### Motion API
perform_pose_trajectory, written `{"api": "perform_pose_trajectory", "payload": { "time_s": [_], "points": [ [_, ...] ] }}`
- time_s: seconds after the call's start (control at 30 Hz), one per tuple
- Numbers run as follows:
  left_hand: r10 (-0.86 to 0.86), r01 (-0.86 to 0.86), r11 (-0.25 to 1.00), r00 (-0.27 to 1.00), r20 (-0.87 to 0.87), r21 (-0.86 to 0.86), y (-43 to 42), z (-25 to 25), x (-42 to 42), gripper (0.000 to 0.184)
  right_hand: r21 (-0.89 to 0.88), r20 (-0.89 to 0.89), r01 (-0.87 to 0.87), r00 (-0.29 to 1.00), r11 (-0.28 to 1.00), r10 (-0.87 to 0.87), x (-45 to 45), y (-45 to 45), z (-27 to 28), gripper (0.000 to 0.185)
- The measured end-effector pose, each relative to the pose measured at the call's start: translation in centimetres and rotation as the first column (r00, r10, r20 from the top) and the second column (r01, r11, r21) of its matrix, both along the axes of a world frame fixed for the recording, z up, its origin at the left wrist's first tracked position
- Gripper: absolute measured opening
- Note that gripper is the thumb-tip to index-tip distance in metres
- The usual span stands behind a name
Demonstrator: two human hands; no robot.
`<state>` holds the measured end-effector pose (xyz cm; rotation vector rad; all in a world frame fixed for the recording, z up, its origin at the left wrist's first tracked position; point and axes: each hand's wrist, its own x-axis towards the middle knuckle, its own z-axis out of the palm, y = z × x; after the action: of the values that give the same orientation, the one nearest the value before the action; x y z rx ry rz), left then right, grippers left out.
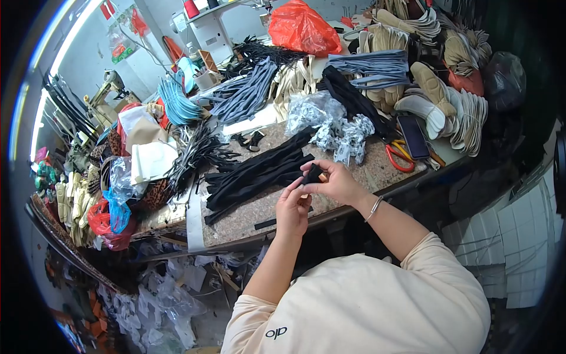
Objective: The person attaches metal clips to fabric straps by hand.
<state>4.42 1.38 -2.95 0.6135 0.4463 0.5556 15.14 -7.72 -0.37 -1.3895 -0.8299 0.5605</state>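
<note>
Close together at the table's front edge, both my hands grip one small black piece, soft-looking like fabric. My left hand pinches its lower left side with the fingertips. My right hand, with a bangle on the wrist, has its fingers closed round the other side. A small tan bit shows by the right fingers; I cannot make out what it is. Just beyond my hands a stack of black fabric strips lies on the speckled tabletop. A short black strip lies near the front edge, left of my left hand.
Right of the strips are crumpled silver-grey strips, red-handled pliers and a phone. Blue-grey strips, a red plastic bag, a sewing machine and stacked insole-like pieces crowd the back. Bags and plastic scraps lie left and below.
</note>
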Motion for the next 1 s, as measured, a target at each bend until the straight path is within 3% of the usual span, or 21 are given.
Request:
{"api": "perform_pose_trajectory", "payload": {
  "time_s": [0.13,0.27,0.3,0.43,0.63,0.77,0.97,1.0],
  "points": [
    [-0.075,0.074,0.995,0.997,-0.016,-0.068,0.3,0.0,-0.4,0.025,-0.077,0.065,-0.092,0.993,0.993,0.097,0.2,-0.3,0.3,0.021],
    [-0.169,0.157,0.951,0.985,-0.021,-0.266,0.0,2.1,-1.1,0.026,0.141,-0.344,-0.126,0.924,0.982,0.168,0.6,0.1,-0.5,0.024],
    [-0.172,0.16,0.951,0.985,-0.022,-0.264,0.0,2.2,-1.1,0.026,0.144,-0.345,-0.122,0.924,0.982,0.166,0.6,0.0,-0.2,0.024],
    [-0.099,0.092,0.993,0.99,0.099,0.072,-0.3,2.3,-1.1,0.029,0.081,-0.249,-0.121,0.959,0.989,0.137,-0.1,-0.6,1.4,0.016],
    [-0.049,0.039,0.987,0.997,0.063,0.156,0.1,2.0,-1.0,0.031,0.109,-0.394,-0.057,0.914,0.992,0.095,0.3,-0.5,0.9,0.008],
    [-0.048,0.071,0.958,0.995,-0.086,0.279,-0.7,2.6,-0.8,0.032,0.051,-0.02,0.194,0.981,0.98,-0.193,-0.6,-0.4,0.6,0.022],
    [-0.069,0.119,0.904,0.988,-0.136,0.41,-0.8,1.1,-0.7,0.033,0.134,0.073,0.407,0.905,0.904,-0.418,-1.5,0.4,-1.4,0.03],
    [-0.062,0.118,0.898,0.988,-0.143,0.424,-0.8,1.0,-0.7,0.032,0.119,-0.037,0.394,0.919,0.911,-0.392,-1.6,0.4,-1.3,0.028]
  ]
}}
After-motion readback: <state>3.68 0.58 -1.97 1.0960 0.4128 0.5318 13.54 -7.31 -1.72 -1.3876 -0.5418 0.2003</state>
